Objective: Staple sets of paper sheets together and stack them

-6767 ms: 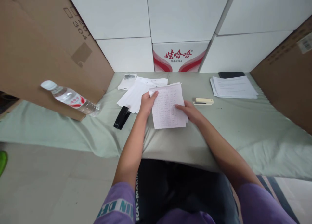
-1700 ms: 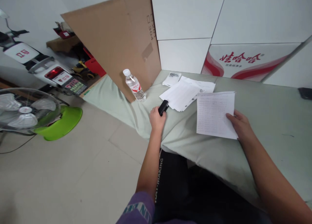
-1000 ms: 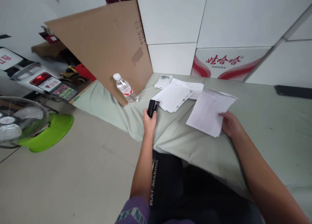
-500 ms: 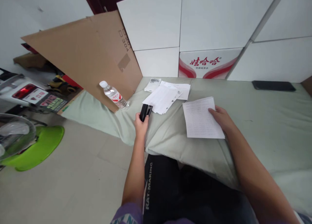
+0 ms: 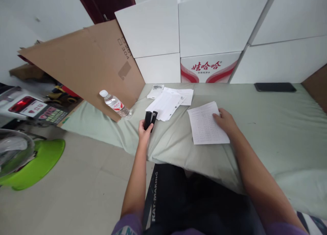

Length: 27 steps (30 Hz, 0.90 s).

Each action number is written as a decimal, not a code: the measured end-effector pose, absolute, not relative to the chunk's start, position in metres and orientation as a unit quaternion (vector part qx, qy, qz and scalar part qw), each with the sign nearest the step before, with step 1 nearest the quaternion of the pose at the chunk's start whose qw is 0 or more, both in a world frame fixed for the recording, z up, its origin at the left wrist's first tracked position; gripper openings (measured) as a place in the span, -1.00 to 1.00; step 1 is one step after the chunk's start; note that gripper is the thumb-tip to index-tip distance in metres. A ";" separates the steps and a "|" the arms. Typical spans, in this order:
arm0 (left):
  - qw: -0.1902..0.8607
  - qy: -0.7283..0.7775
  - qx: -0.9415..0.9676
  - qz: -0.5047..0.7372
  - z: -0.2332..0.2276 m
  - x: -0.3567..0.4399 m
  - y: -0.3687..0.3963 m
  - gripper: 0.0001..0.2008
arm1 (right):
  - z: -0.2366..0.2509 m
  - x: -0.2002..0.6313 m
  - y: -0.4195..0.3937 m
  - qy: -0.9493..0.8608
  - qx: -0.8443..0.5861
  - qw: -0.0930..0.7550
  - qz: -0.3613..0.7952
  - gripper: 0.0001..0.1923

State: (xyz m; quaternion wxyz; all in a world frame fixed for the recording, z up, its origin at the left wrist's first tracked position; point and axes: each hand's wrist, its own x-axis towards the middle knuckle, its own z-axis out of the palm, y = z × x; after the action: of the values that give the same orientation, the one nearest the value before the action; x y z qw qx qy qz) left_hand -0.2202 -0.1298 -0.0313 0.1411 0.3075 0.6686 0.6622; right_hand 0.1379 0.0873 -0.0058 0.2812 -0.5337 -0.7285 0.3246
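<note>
My left hand (image 5: 143, 131) grips a black stapler (image 5: 150, 120) just above the pale green cloth-covered table (image 5: 268, 126), its jaws pointing away from me. My right hand (image 5: 224, 120) rests flat on a thin stack of printed sheets (image 5: 205, 125) lying on the cloth, pinning its right edge. A loose pile of white papers (image 5: 168, 102) lies just beyond the stapler.
A water bottle (image 5: 114, 104) leans by a big cardboard sheet (image 5: 84, 64) at the left. A small bag of clips (image 5: 155, 90) lies near the back boxes. A black phone (image 5: 275, 87) is far right. A green-based fan (image 5: 22, 160) stands on the floor.
My left hand picked the stapler up off the cloth and holds it raised. My right hand laid the printed sheets flat again. The view swung left, then back toward the table.
</note>
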 end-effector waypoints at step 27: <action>0.511 0.449 0.414 0.605 0.013 -0.122 0.009 -0.50 | -0.012 0.176 0.103 -0.674 -0.647 0.271 0.231 -0.57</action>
State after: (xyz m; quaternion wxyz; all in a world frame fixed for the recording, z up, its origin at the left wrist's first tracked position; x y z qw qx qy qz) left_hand -0.1224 0.0085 0.0133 0.5110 0.4135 0.4491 0.6051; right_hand 0.1761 0.1033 -0.0122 0.2709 -0.6474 -0.6737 0.2315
